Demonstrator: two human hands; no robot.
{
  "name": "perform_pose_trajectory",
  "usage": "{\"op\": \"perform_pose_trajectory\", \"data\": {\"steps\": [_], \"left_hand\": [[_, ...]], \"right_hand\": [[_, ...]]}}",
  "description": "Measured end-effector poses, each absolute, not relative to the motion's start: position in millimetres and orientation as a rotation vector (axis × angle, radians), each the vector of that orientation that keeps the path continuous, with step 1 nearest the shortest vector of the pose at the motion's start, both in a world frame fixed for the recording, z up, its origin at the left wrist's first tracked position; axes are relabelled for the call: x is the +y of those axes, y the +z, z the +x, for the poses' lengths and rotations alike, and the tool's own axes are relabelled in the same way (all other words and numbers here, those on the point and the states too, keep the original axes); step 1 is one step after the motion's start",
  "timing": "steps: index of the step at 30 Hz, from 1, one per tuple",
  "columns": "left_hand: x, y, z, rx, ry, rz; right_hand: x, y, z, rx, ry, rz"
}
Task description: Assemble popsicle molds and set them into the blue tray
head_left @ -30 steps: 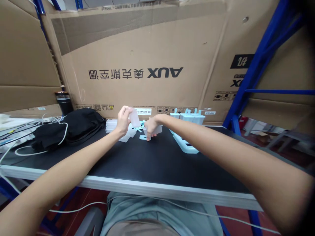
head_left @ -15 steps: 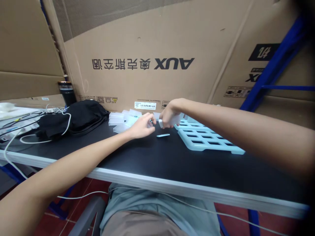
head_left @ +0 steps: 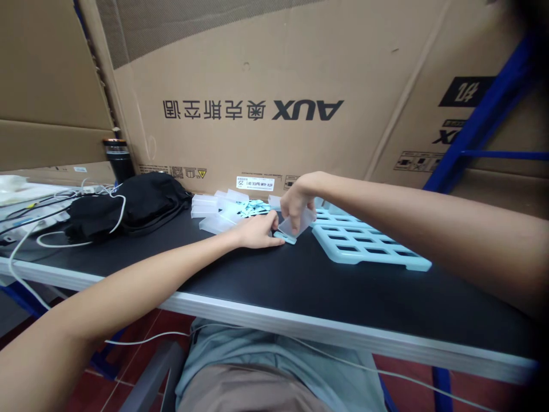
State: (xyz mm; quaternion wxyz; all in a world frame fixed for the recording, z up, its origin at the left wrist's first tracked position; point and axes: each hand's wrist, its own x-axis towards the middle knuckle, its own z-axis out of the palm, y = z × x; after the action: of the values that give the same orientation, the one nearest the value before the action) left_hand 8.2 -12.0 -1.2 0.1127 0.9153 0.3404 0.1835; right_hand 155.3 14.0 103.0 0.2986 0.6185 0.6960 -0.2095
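My right hand (head_left: 298,201) grips a translucent plastic box (head_left: 303,221), tilted with its lower end down at a small light blue strip (head_left: 286,238). Thumb and fingers of my left hand (head_left: 261,230) close on the strip's left end, low over the black tabletop. Behind my left hand lies a heap of small light blue pieces (head_left: 256,208). More translucent plastic boxes (head_left: 214,223) lie to the left of that heap. A light blue rack with rectangular openings (head_left: 343,256) rests to the right, partly hidden by my right forearm.
A black bag (head_left: 146,200), a dark bottle (head_left: 119,163) and tangled cables (head_left: 47,209) occupy the left side. A large cardboard box (head_left: 240,74) stands upright along the back. A blue metal post (head_left: 476,114) slants at the right. The table's metal edge (head_left: 274,320) runs in front.
My left hand has moved right and down from beside the heap to the light blue strip. The right hand has tipped the translucent box down onto the strip, which has turned slightly.
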Motion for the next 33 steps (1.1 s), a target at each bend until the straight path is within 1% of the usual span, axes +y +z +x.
{"op": "perform_pose_trajectory", "data": {"steps": [5, 12, 19, 26, 33], "left_hand": [[-3.9, -5.2, 11.1, 0.95, 0.589, 2.653], [2.2, -6.3, 8.9, 0.785, 0.601, 2.565], [4.6, -7.3, 9.0, 0.68, 0.664, 2.437], [0.8, -2.3, 9.5, 0.691, 0.617, 2.454], [6.1, -6.4, 11.2, 0.63, 0.65, 2.46]], "right_hand": [[14.4, 100.0, 152.1, 1.894, -0.534, 1.552], [8.8, 97.6, 146.6, 1.834, -0.73, 1.683], [8.6, 97.0, 156.2, 1.913, -0.918, 1.769], [-2.8, 96.0, 152.8, 1.935, -0.927, 1.585], [7.1, 72.1, 159.6, 2.041, -0.888, 1.521]]}}
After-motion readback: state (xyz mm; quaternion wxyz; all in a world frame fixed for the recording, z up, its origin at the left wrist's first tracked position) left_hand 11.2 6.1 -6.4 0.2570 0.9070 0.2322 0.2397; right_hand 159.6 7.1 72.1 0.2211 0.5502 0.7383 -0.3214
